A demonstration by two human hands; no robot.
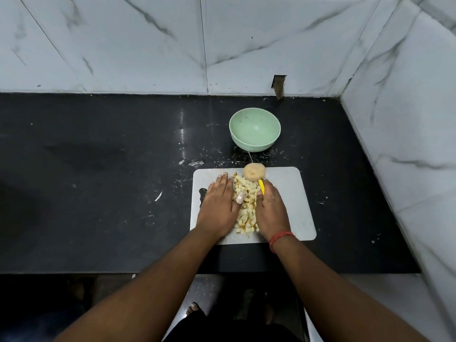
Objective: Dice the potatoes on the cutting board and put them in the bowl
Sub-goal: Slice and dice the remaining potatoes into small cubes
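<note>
A pile of diced potato pieces (246,208) lies on the white cutting board (291,193), between my two hands. My left hand (218,206) lies flat with straight fingers against the pile's left side; its thumb wears a bandage. My right hand (272,208) flanks the pile's right side and grips a yellow-handled knife (261,186), whose thin blade points away towards the bowl. A whole unpeeled potato (254,171) sits at the board's far edge. The pale green bowl (254,132) stands empty just beyond the board.
The board lies on a black stone counter (111,181) flecked with white specks and scraps. Marble-look tiled walls close the back and right side. The counter's front edge runs below my forearms.
</note>
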